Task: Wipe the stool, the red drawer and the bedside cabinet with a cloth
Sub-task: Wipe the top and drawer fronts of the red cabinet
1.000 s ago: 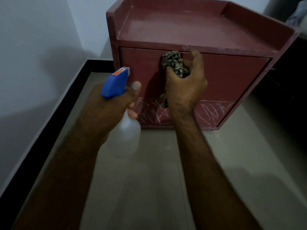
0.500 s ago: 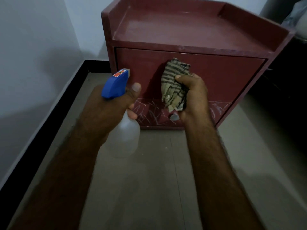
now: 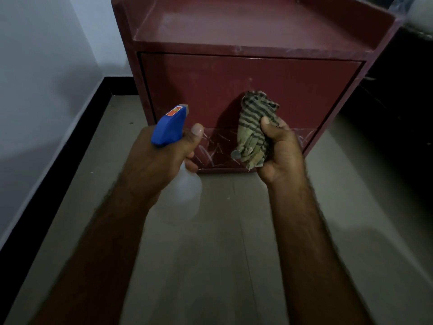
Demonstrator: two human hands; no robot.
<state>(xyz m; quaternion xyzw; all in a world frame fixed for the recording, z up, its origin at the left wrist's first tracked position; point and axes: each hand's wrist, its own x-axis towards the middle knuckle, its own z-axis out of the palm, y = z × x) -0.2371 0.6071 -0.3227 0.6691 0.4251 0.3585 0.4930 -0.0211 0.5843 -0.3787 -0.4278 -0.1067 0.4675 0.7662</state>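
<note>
Floor: grey tiles [image 3: 210, 254] run up to a white wall [image 3: 46, 66] edged with black skirting [image 3: 70, 148]; the light is dim.
Right fingers: the thumb [image 3: 266, 120] presses on the front of the cloth [image 3: 254, 127]; the other fingers curl behind it, mostly hidden.
Right hand: the right hand [image 3: 283, 151] grips the bunched cloth upright, palm turned inward.
Cloth: olive with dark stripes, crumpled; it is held up in front of the drawer's lower edge and the scratched panel [image 3: 210, 148] beneath. Whether it touches the wood cannot be told.
Left fingers: curled [image 3: 191, 165] round the bottle's neck, thumb stretched up beside the blue head.
Left hand: the left hand [image 3: 161, 160] holds the spray bottle [image 3: 167, 127], nozzle aimed at the cabinet.
Spray bottle: blue trigger head above the hand, clear body hanging below it.
Drawer: the red drawer [image 3: 246, 85] sits closed, filling the upper front.
Cabinet: the bedside cabinet [image 3: 246, 26] stands on the floor against the wall, its top rimmed by a raised lip.
</note>
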